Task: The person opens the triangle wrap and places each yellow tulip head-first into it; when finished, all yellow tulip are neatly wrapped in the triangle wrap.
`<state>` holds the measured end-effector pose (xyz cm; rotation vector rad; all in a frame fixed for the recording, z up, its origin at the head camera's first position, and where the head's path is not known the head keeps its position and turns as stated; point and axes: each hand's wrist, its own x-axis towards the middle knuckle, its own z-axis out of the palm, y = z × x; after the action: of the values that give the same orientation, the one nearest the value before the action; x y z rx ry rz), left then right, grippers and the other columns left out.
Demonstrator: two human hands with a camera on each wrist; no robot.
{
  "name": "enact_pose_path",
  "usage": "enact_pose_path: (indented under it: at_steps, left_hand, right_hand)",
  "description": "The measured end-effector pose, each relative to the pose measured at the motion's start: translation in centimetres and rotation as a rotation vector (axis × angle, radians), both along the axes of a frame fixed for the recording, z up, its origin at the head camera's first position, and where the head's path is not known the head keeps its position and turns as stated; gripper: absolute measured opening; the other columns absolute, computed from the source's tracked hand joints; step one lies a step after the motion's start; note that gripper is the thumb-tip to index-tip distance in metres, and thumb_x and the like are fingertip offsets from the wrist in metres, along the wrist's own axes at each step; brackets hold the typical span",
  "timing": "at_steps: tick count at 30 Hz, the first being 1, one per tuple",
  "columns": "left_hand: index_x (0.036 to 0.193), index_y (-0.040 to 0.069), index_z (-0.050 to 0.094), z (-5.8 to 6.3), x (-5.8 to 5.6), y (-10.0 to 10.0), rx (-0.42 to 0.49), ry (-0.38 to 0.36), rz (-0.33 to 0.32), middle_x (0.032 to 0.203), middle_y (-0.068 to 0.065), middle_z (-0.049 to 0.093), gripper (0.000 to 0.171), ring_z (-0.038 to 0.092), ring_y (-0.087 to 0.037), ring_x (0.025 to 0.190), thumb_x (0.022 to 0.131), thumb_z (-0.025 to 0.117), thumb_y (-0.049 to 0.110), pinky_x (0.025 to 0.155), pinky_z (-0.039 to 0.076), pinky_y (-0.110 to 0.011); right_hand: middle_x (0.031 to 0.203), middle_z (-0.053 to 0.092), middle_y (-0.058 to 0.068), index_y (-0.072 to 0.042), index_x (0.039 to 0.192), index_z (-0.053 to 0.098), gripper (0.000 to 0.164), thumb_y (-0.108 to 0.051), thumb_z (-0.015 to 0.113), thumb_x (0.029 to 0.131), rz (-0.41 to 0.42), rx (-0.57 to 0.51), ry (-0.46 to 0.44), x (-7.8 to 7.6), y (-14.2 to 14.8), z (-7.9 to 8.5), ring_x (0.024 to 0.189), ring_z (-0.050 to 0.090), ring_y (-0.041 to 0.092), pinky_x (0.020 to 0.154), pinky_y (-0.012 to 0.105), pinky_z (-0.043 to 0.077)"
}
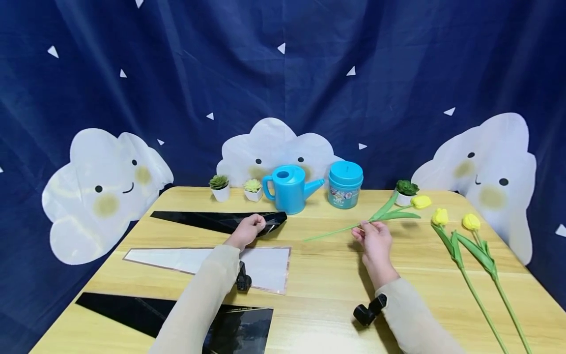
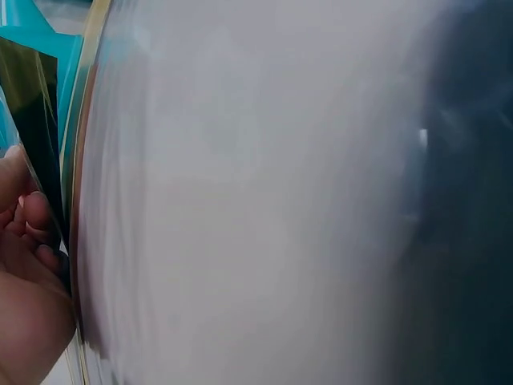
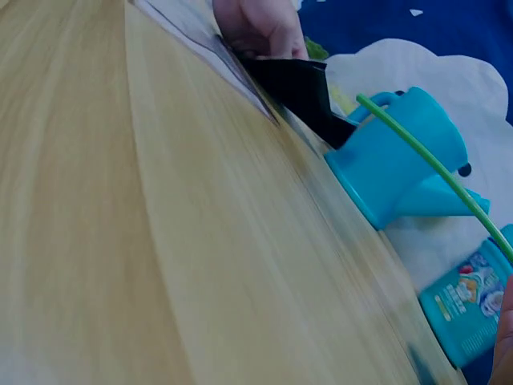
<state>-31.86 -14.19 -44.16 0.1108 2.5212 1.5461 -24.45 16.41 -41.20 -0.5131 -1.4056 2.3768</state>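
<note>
My left hand (image 1: 247, 231) pinches the wide, open end of a black tapered flower sleeve (image 1: 203, 219) at the back left of the table. That end is lifted and bent, its dark film edge (image 2: 34, 104) showing beside the fingers in the left wrist view. My right hand (image 1: 377, 242) holds a yellow artificial tulip (image 1: 383, 208) by its green stem between thumb and fingers. The tulip's bloom points back right, and the bare stem end (image 3: 433, 165) points left toward the sleeve, well apart from it. Only a sliver of the right hand shows in its wrist view.
Two more sleeves, one white (image 1: 267, 268) and one black (image 1: 247, 327), lie nearer on the left. Two yellow tulips (image 1: 471, 222) lie at the right. A blue watering can (image 1: 288, 189), a lidded teal tub (image 1: 345, 184) and small potted succulents (image 1: 219, 187) line the back edge.
</note>
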Motion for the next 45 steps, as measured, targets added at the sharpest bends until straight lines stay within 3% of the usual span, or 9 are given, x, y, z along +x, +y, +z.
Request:
enact_pose_path:
  at_steps: [7,14,30,45]
  left_hand:
    - [0.089,0.006,0.049,0.4,0.3,-0.1,-0.022,0.018,-0.004,0.089,-0.007,0.045,0.01,0.04,-0.023,0.081,0.098,0.044,0.009,0.075,0.031,-0.035]
    - [0.09,0.006,0.051,0.7,0.4,0.1,-0.03,0.006,-0.01,0.094,-0.008,0.046,0.009,0.041,-0.023,0.084,0.097,0.046,0.009,0.075,0.032,-0.035]
    - [0.088,0.004,0.053,0.6,0.5,0.1,0.001,0.029,-0.01,0.088,-0.006,0.046,0.007,0.041,-0.021,0.08,0.094,0.05,0.004,0.073,0.034,-0.032]
    - [0.087,0.005,0.054,0.2,0.3,0.2,0.019,0.036,-0.014,0.087,-0.006,0.048,0.008,0.041,-0.021,0.078,0.094,0.05,0.004,0.071,0.035,-0.032]
  right_hand:
    - [0.062,0.057,-0.002,-0.005,0.094,0.031,0.024,0.009,0.048,0.084,-0.025,-0.016,-0.006,-1.5,-2.0,0.0,0.053,0.059,0.006,0.057,0.019,0.052]
    - [0.064,0.057,0.003,-0.004,0.094,0.035,0.023,0.009,0.048,0.081,-0.027,-0.034,-0.031,-2.5,-3.7,0.1,0.056,0.061,0.009,0.06,0.02,0.052]
    - [0.083,0.052,0.011,-0.007,0.095,0.036,0.025,0.011,0.045,0.08,-0.03,-0.057,-0.041,-3.0,-5.6,-0.7,0.057,0.06,0.01,0.06,0.02,0.052]
    - [0.087,0.053,0.015,0.008,0.11,0.039,0.033,0.016,0.049,0.079,0.055,-0.045,-0.048,-3.0,-8.1,-1.8,0.063,0.062,0.01,0.067,0.021,0.053]
